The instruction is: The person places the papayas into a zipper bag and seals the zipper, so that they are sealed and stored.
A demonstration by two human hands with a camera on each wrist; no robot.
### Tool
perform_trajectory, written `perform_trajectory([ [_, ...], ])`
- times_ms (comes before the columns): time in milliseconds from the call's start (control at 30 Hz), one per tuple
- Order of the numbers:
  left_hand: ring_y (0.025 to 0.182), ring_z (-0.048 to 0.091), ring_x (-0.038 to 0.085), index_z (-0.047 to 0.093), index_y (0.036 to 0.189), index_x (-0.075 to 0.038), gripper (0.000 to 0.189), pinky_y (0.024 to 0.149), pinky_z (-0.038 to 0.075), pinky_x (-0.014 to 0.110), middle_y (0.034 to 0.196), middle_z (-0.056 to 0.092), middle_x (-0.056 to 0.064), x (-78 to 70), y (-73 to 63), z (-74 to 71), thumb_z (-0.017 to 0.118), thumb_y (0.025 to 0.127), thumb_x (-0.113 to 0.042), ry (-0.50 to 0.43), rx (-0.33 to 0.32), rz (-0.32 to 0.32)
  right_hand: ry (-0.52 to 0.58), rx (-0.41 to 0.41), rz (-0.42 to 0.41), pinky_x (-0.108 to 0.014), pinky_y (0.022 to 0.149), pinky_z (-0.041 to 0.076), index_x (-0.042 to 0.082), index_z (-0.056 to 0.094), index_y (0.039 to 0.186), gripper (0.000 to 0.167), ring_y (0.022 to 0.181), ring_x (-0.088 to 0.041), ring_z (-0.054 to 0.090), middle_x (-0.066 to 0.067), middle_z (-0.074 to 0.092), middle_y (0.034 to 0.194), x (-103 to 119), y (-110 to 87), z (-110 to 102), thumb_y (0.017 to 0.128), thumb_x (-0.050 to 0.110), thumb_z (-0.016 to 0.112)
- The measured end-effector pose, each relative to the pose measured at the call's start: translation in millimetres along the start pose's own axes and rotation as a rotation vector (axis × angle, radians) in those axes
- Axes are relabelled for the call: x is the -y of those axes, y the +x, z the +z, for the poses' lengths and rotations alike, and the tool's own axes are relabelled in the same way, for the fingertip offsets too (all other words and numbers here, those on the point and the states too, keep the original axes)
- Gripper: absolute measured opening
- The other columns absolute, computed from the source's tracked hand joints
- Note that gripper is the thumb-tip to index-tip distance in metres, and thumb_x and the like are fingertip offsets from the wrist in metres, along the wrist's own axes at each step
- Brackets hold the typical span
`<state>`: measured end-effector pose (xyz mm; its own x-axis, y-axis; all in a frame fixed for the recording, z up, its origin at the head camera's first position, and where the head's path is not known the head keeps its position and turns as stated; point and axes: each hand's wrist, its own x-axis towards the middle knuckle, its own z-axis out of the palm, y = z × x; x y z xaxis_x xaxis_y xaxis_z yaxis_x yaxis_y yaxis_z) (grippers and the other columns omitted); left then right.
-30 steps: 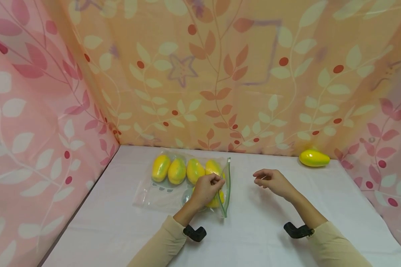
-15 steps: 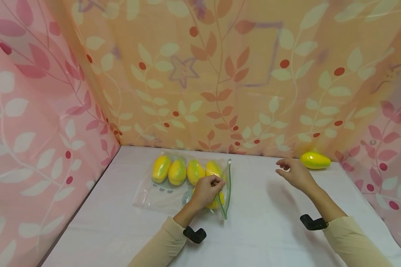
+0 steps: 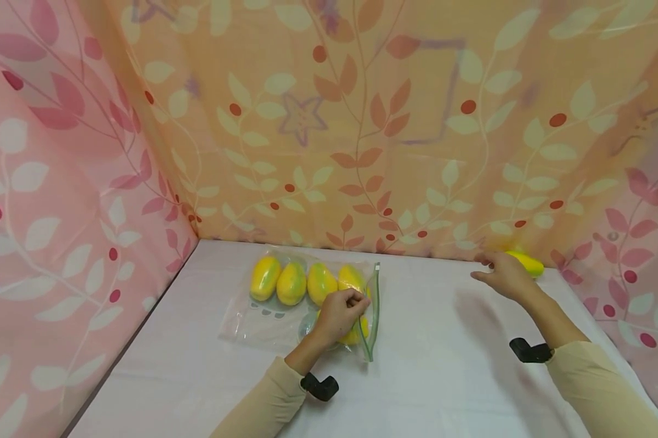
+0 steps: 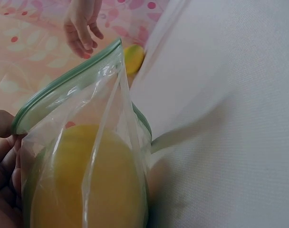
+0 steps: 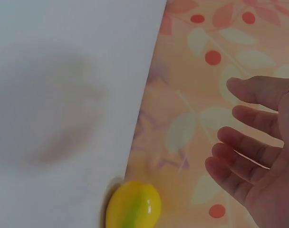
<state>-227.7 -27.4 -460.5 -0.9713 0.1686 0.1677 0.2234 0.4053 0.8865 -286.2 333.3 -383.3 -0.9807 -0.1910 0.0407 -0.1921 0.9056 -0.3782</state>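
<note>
A clear zip bag (image 3: 241,322) with a green zip edge lies on the table, several yellow-green papayas (image 3: 265,278) inside it. My left hand (image 3: 337,313) pinches the bag's rim between thumb and fingers; in the left wrist view the bag's mouth (image 4: 68,80) stands partly raised above a papaya (image 4: 87,175). My right hand (image 3: 505,275) is in the air at the back right, fingers spread and holding nothing. Partly hidden behind it is a loose papaya (image 3: 528,264), which the right wrist view shows as a yellow fruit (image 5: 134,206) apart from the fingers.
A white cloth covers the table (image 3: 416,365). Pink and orange leaf-patterned curtains (image 3: 362,121) rise along its back and sides. The loose papaya lies close to the back edge, by the right corner.
My right hand has moved right and toward the back, up to the loose papaya, and now overlaps it. The left hand keeps its hold on the bag's rim.
</note>
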Motion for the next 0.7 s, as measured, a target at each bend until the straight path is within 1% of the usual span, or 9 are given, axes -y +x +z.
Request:
perform_trajectory([
  [133,0.063,0.051,0.006,0.071,0.087,-0.012,0.017,0.055,0.044,0.017,0.071,0.062,-0.004,0.5,-0.3,0.3,0.068,0.091,-0.027,0.004,-0.002,0.007,-0.035,0.041,0.004,-0.059,0.090,0.048,-0.007,0.053,0.130,0.057,0.110,-0.049,0.052,-0.033,0.055,0.124,-7.8,4.4,-6.3,0.089,0.029,0.070],
  [233,0.063,0.051,0.005,0.071,0.087,-0.011,0.016,0.055,0.044,0.018,0.072,0.063,-0.003,1.7,-0.1,1.1,0.068,0.091,-0.026,0.008,-0.009,0.018,-0.066,0.074,0.016,-0.065,0.094,0.043,-0.005,0.050,0.133,0.062,0.117,-0.053,0.046,-0.035,0.046,0.132,-16.0,7.6,-9.3,0.087,0.031,0.070],
  [333,0.062,0.051,0.005,0.071,0.087,-0.011,0.016,0.055,0.044,0.017,0.072,0.064,-0.003,1.7,-0.4,1.3,0.067,0.092,-0.026,0.005,-0.009,0.015,-0.090,0.089,0.038,-0.070,0.095,0.038,-0.004,0.048,0.135,0.066,0.119,-0.055,0.040,-0.037,0.039,0.135,-28.7,10.0,-9.7,0.087,0.034,0.070],
  [400,0.062,0.051,0.006,0.071,0.087,-0.011,0.016,0.054,0.044,0.018,0.072,0.064,-0.001,1.5,-0.9,1.2,0.067,0.092,-0.025,-0.002,-0.006,0.013,-0.106,0.089,0.051,-0.070,0.094,0.039,-0.005,0.047,0.135,0.067,0.117,-0.055,0.041,-0.038,0.038,0.134,-38.8,11.3,-9.6,0.086,0.036,0.070],
  [500,0.061,0.051,0.006,0.071,0.086,-0.011,0.016,0.054,0.043,0.018,0.072,0.064,-0.001,1.7,-1.1,1.0,0.068,0.092,-0.026,-0.004,-0.009,0.014,-0.115,0.077,0.078,-0.068,0.091,0.042,-0.005,0.046,0.135,0.069,0.110,-0.053,0.044,-0.037,0.039,0.129,-52.4,12.9,-9.9,0.086,0.038,0.069],
  [567,0.061,0.050,0.006,0.071,0.086,-0.010,0.016,0.054,0.044,0.018,0.072,0.064,-0.001,2.0,-1.0,0.7,0.068,0.092,-0.025,-0.003,-0.015,0.028,-0.111,0.062,0.097,-0.066,0.089,0.044,-0.004,0.045,0.135,0.069,0.106,-0.052,0.044,-0.036,0.039,0.127,-59.3,14.1,-11.1,0.086,0.039,0.068],
  [700,0.061,0.050,0.005,0.070,0.086,-0.009,0.015,0.054,0.044,0.018,0.071,0.063,-0.002,2.8,-0.5,0.4,0.067,0.091,-0.022,0.011,-0.027,0.059,-0.087,0.043,0.134,-0.067,0.088,0.041,-0.004,0.043,0.135,0.069,0.107,-0.052,0.039,-0.036,0.035,0.127,-70.3,15.9,-13.6,0.087,0.040,0.067],
])
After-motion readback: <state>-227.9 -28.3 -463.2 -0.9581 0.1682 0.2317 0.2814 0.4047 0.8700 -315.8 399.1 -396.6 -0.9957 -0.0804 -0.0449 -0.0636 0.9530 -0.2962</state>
